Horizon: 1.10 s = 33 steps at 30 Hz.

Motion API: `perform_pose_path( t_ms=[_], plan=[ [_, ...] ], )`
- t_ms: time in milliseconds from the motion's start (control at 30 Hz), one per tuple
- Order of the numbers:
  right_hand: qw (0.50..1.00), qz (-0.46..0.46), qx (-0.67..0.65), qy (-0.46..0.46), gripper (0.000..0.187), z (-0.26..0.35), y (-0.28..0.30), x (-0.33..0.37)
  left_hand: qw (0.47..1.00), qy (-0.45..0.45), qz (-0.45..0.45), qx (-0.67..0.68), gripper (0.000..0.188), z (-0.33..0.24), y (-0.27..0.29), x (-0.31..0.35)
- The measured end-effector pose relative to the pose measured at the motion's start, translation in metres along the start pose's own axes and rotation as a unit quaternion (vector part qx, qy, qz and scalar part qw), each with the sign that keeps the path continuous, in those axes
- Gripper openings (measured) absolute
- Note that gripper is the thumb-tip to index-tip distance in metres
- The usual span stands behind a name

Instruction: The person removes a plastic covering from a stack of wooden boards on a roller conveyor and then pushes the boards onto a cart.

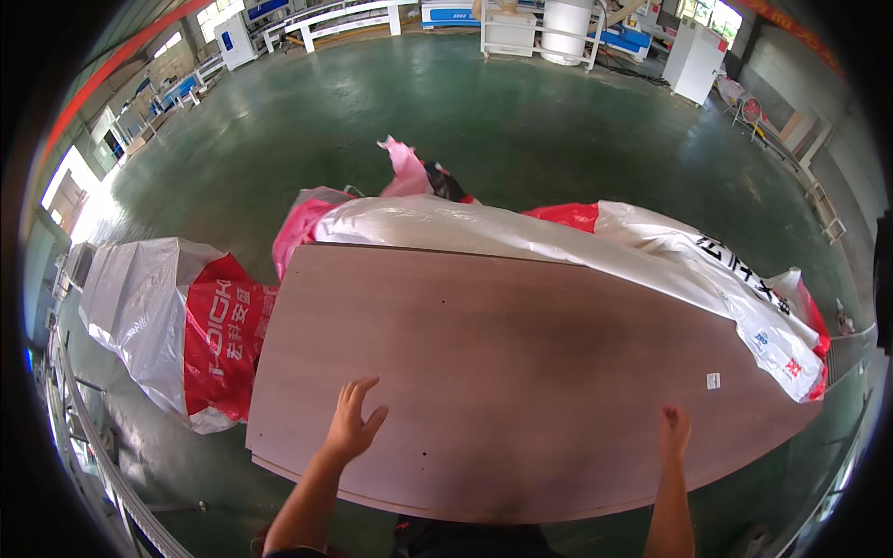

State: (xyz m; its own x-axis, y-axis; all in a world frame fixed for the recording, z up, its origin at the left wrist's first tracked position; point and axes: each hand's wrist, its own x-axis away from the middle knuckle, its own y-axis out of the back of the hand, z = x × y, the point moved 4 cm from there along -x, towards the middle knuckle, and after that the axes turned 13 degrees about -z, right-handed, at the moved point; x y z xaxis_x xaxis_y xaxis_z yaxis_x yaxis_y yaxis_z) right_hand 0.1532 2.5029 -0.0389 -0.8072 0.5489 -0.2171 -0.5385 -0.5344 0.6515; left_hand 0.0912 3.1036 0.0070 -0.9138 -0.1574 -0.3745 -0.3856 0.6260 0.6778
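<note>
A large brown wood panel (521, 372), apparently the top of a stack, lies flat in front of me. Over its left part is my left hand (353, 418), fingers spread and thumb apart, holding nothing. My right hand (674, 430) is above the right part, its fingers curled in with nothing visible in them. Whether either hand touches the board I cannot tell. A small white label (713, 380) sticks to the panel near my right hand. White and red plastic wrapping (521, 232) is bunched along the far edge and drapes over the right corner.
Left of the panel stands a bundle wrapped in white and red plastic (153, 316). A pale metal rail (98, 456) runs along the lower left. Machines (344, 26) and a white cabinet (695, 67) line the far side of the green floor (279, 121).
</note>
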Motion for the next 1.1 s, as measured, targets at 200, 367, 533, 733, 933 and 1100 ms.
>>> perform_pose_path(
  t_ms=[200, 367, 533, 733, 933, 1100],
  plan=[
    [0.993, -0.082, -0.013, -0.089, 0.013, 0.002, 0.081, 0.107, 0.965, 0.184, -0.088, 0.163, 0.037, 0.009, 0.013, 0.081],
    [0.988, -0.091, -0.072, -0.102, 0.01, 0.005, 0.128, 0.173, 0.959, 0.141, -0.049, 0.239, 0.028, -0.027, -0.013, 0.088],
    [0.965, -0.161, -0.111, -0.178, 0.01, -0.056, 0.173, 0.207, 0.965, 0.005, 0.042, 0.257, 0.025, -0.11, -0.054, 0.1],
    [0.949, -0.178, -0.137, -0.223, 0.011, -0.126, 0.207, 0.213, 0.957, -0.035, 0.156, 0.241, 0.028, -0.194, -0.113, 0.137],
    [0.913, -0.222, -0.166, -0.3, 0.013, -0.236, 0.265, 0.203, 0.937, -0.099, 0.22, 0.252, 0.03, -0.319, -0.218, 0.16],
    [0.901, -0.226, -0.173, -0.327, 0.014, -0.296, 0.322, 0.187, 0.906, -0.201, 0.305, 0.215, 0.034, -0.452, -0.296, 0.179]
  ],
)
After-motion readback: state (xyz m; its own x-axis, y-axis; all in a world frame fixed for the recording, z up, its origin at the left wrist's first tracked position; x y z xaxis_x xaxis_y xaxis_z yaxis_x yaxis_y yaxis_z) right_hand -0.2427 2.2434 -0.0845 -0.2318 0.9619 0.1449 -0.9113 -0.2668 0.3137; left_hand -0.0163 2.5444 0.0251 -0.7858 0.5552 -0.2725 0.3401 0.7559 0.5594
